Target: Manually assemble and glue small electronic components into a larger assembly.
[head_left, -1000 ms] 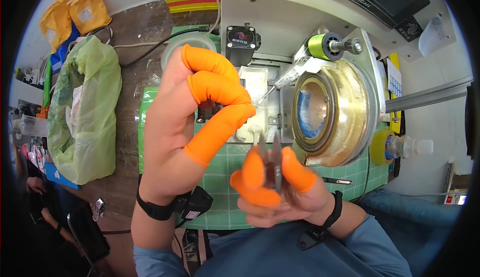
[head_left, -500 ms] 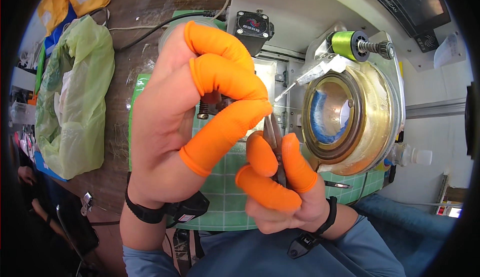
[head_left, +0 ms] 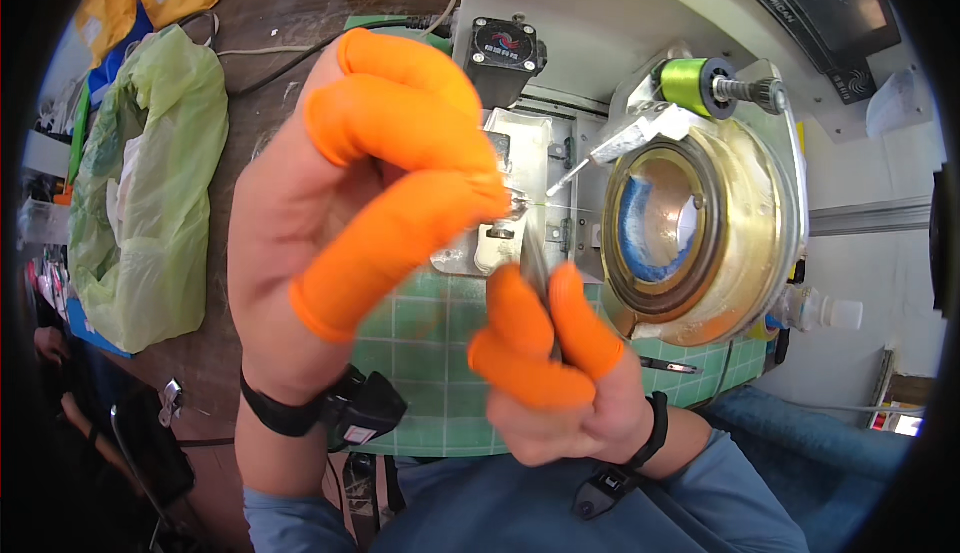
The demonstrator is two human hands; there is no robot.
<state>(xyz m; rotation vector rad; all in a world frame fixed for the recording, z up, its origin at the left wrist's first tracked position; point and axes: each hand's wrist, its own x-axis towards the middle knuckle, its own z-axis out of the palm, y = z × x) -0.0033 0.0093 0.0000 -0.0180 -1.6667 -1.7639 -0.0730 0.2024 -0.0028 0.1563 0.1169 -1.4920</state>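
Note:
Orange finger cots cover the thumb and two fingers of both hands. My left hand (head_left: 290,213) is closed in a pinch just left of a small metal clamp fixture (head_left: 500,243); whatever its fingertips hold is too small to make out. My right hand (head_left: 560,383) grips slim metal tweezers (head_left: 536,248), tips pointing up beside the fixture. A thin metal guide tube (head_left: 570,178) slants down from the winding head toward the tweezer tips. To its right stands the round ring-shaped winding head (head_left: 745,243), with a green thread spool (head_left: 684,88) mounted above.
A green gridded mat (head_left: 430,353) lies under my hands, with a dark slim tool (head_left: 668,365) at its right. Behind is a black motor (head_left: 505,58). A pale green plastic bag (head_left: 190,203) sits at left, and a dark-framed screen (head_left: 830,3) at top right.
My left hand has moved left and slightly up, away from the tweezers, uncovering more of the metal fixture. My right hand stays nearly in place, still gripping the tweezers.

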